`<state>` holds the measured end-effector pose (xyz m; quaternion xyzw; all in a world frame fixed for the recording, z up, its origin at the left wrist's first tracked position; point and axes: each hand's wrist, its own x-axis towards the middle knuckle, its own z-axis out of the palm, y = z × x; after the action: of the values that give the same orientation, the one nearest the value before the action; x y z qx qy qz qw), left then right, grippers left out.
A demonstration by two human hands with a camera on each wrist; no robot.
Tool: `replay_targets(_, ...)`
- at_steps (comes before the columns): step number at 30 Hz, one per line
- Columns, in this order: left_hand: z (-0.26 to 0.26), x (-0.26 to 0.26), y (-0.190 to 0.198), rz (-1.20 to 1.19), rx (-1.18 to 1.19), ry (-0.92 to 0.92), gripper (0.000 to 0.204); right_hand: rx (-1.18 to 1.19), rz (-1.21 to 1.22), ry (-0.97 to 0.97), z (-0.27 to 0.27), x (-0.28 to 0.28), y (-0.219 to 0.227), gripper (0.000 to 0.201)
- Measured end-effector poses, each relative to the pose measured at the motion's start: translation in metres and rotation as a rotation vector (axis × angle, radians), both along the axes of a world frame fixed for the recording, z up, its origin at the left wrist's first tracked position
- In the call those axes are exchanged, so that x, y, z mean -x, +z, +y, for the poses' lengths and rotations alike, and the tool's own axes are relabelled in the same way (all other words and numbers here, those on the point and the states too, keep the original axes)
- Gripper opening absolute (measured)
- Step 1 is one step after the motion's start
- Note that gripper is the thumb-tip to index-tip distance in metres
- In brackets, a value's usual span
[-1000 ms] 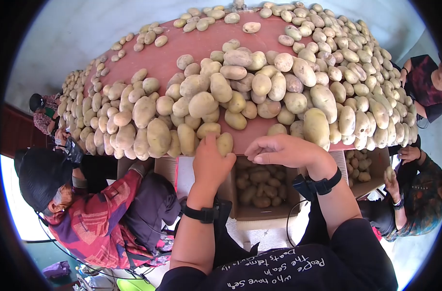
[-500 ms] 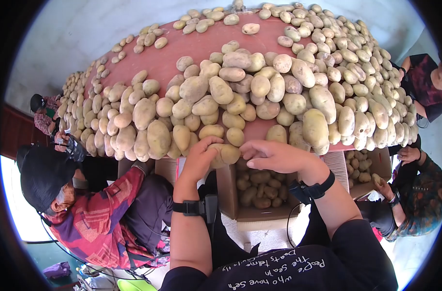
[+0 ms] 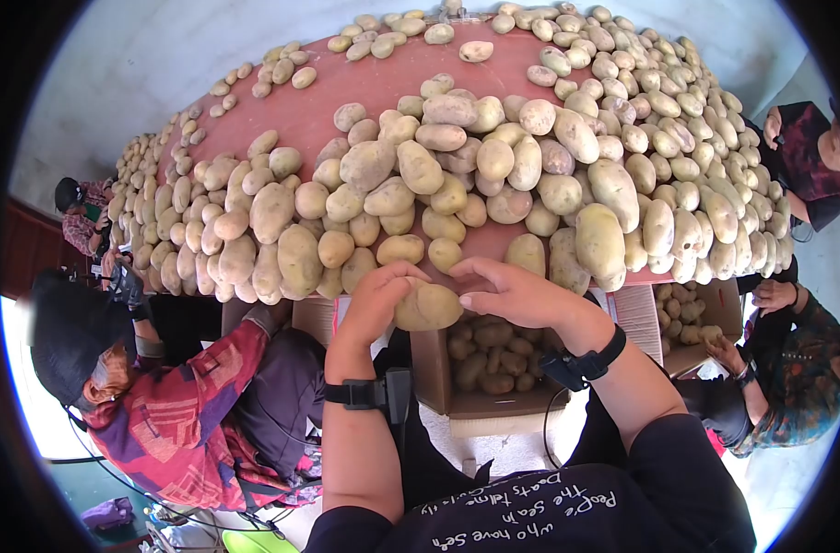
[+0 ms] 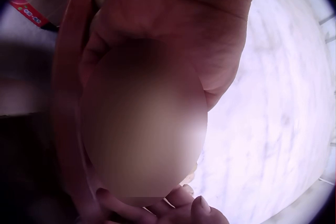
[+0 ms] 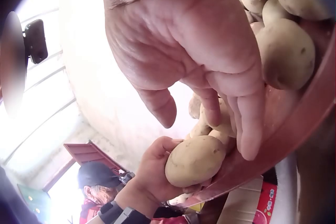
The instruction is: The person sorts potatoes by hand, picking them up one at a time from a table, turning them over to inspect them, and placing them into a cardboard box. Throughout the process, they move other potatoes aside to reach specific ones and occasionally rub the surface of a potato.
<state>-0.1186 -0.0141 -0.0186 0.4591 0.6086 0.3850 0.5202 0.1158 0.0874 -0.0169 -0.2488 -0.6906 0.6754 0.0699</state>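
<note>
In the head view my left hand (image 3: 374,304) grips a large pale potato (image 3: 427,306) at the table's near edge, over an open box. My right hand (image 3: 521,293) is beside the potato's right end, its fingers extended and slightly bent. In the right wrist view a gap shows between my right hand (image 5: 184,45) and the potato (image 5: 195,161), which the left hand (image 5: 149,174) holds from behind. The left wrist view has the potato (image 4: 144,129) large and blurred against the left palm (image 4: 173,19), with the other hand's fingertips below it.
Potatoes (image 3: 364,164) cover much of the red table (image 3: 300,111). Below its near edge stands a cardboard box (image 3: 493,404) holding potatoes; another box (image 3: 724,313) is at the right. A person in a patterned jacket (image 3: 189,396) sits at left, others at the right and far left.
My left hand has taken a potato from the near edge and drawn it back toward my body. My right hand has shifted slightly left, close to that potato.
</note>
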Motion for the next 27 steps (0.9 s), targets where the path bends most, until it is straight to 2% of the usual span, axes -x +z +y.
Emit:
replay_targets(1,0.001,-0.003,0.002,-0.036,-0.009,0.002,0.031,0.001,0.007,-0.003,0.000,0.001,0.000,0.054)
replay_targets(4,0.003,-0.010,0.003,-0.142,-0.026,0.012,0.029,0.210,0.045,-0.020,-0.003,0.002,0.014,0.052)
replay_targets(7,0.004,-0.011,-0.003,-0.213,-0.031,0.021,0.025,0.048,0.015,0.066,-0.004,0.004,0.008,0.052)
replay_targets(10,0.006,-0.012,-0.006,-0.218,-0.040,0.024,0.025,-0.055,0.040,0.015,-0.007,0.007,-0.005,0.051)
replay_targets(13,0.006,-0.014,-0.006,-0.231,-0.017,0.039,0.026,0.091,-0.044,-0.035,-0.007,0.008,0.000,0.049)
replay_targets(19,0.004,-0.014,0.000,-0.228,0.026,0.069,0.034,0.288,0.043,-0.154,-0.014,0.012,-0.004,0.046)
replay_targets(22,0.003,-0.015,0.001,-0.281,0.099,0.125,0.041,0.297,0.093,-0.155,-0.012,0.012,-0.004,0.046)
replay_targets(24,0.003,-0.020,0.008,-0.317,0.132,0.188,0.045,0.125,0.150,-0.172,-0.012,0.012,-0.001,0.048)
replay_targets(27,0.004,-0.013,0.016,-0.444,0.280,0.092,0.054,-0.163,0.125,-0.181,-0.009,0.008,0.010,0.054)
